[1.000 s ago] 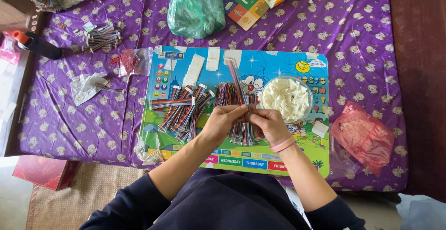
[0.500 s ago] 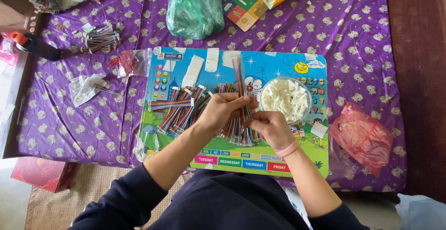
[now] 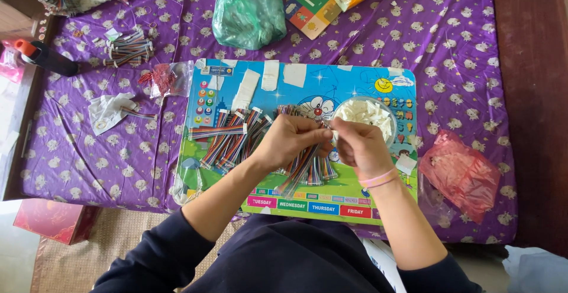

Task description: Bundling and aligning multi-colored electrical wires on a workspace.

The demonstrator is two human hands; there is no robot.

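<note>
Single head-worn cam, no second view. It looks steeply down from above the person's chest, close in: forearms enter from the bottom edge, purple-covered bed fills the frame, its far edge at the top, floor strip bottom left.

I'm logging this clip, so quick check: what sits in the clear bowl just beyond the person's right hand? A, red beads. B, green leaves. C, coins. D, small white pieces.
D: the clear bowl on the cartoon mat, just past the right hand, is filled with small white pieces.
</note>
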